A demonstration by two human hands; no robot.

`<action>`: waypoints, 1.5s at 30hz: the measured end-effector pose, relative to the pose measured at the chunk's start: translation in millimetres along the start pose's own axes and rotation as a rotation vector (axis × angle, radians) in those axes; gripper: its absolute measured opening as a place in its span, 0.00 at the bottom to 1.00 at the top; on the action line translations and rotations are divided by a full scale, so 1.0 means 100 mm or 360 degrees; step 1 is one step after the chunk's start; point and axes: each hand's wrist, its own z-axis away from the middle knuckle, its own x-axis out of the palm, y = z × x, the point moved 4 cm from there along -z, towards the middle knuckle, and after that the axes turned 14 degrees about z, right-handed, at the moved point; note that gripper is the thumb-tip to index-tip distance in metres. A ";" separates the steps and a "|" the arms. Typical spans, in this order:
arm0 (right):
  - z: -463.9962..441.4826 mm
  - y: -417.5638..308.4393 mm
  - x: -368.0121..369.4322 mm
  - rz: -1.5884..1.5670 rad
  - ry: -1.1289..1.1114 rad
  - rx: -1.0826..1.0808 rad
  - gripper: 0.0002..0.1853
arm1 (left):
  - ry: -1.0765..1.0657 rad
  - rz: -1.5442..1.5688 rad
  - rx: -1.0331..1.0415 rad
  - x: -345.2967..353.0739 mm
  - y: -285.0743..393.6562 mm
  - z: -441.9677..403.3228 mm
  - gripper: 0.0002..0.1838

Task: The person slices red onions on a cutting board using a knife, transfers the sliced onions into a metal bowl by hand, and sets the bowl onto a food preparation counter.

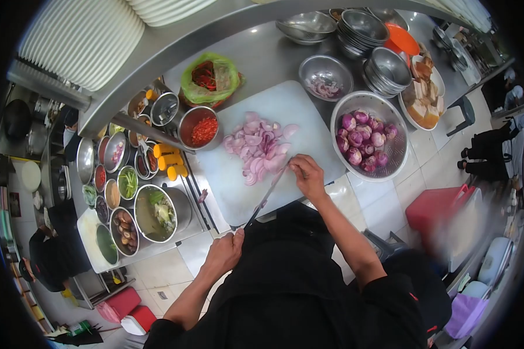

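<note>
My left hand (224,251) is closed around the handle end of a kitchen knife (266,199), low at the cutting board's front edge. The blade slants up to the right, with a bit of onion stuck to it. At the tip end, my right hand (308,177) is closed, its fingers pinching the blade. Behind the blade, a heap of sliced purple onions (259,144) lies on the white cutting board (215,186). To the right, a perforated metal colander (339,136) holds several whole peeled purple onions (364,136).
A steel bowl (304,70) with onion pieces stands behind the board. Chopped red chili (204,131) fills a pot at left, near a green bag (232,70) of chilies. Containers of ingredients, including a mushroom pot (124,230), crowd the left. Other people (52,250) stand at both sides.
</note>
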 end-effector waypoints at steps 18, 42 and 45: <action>-0.14 -0.55 0.07 0.0174 0.0194 -0.0170 0.12 | 0.0631 -0.0022 0.0406 -0.19 0.11 -0.40 0.30; -0.65 -0.43 0.49 0.0397 -0.0153 -0.0742 0.10 | 0.0802 0.0060 0.0242 -0.71 -0.45 0.17 0.29; -0.73 -0.41 0.44 0.0308 -0.0053 -0.0537 0.08 | 0.0807 0.0171 0.0231 -0.64 -0.55 -0.11 0.30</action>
